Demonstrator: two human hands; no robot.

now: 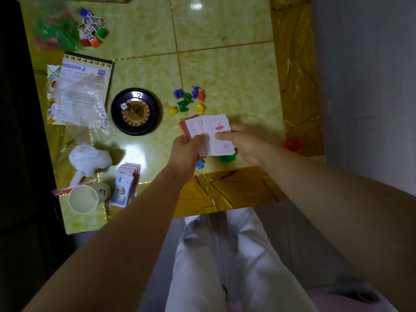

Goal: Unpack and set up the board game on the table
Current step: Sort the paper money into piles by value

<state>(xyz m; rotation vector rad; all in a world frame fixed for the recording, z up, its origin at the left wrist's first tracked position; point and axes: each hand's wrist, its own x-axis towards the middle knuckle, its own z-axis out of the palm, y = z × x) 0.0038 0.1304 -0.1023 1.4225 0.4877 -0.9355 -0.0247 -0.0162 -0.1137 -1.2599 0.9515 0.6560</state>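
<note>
cards (211,134) | fanned between left hand (188,152) fingers | right hand (245,143) thumb on top (blurred)

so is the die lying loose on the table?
No, the white die sits inside the roulette wheel, on its numbered ring, not on the table.

A person's left hand (188,149) grips a fanned stack of cards (208,134) above a tiled table (225,70) as the right hand (245,143) pinches the top card. A roulette wheel (135,111) sits at nine o'clock, plastic tokens (188,100) at twelve.
</note>
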